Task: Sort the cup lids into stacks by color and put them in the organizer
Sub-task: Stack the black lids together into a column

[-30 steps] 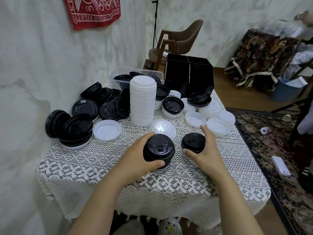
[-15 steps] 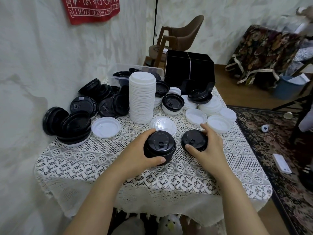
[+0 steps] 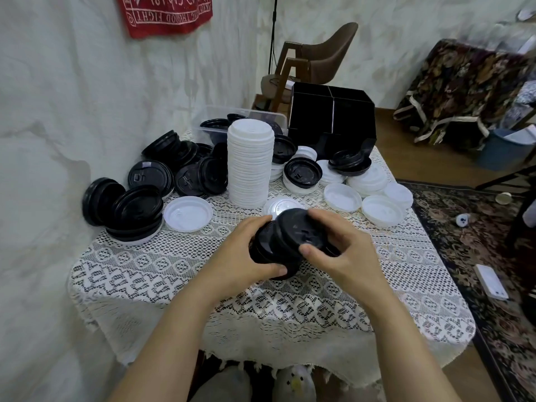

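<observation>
My left hand (image 3: 240,256) grips a short stack of black lids (image 3: 265,253) just above the lace-covered table (image 3: 174,274). My right hand (image 3: 339,250) holds a single black lid (image 3: 298,230) tilted against the top of that stack, thumb on its front rim. A tall stack of white lids (image 3: 251,166) stands behind my hands. The black organizer (image 3: 333,114) sits at the table's far edge. Loose black lids (image 3: 150,175) lie at the left, and white lids (image 3: 368,184) at the right.
A white lid (image 3: 188,213) lies upside down left of my hands. A clear plastic tub (image 3: 214,123) holding black lids sits behind the tall stack. A wall bounds the table's left side. A brown chair (image 3: 322,59) stands beyond the table, a patterned rug (image 3: 475,256) to the right.
My right hand has lifted the single black lid off the table and brought it left onto the stack in my left hand. The stack has tilted slightly.
</observation>
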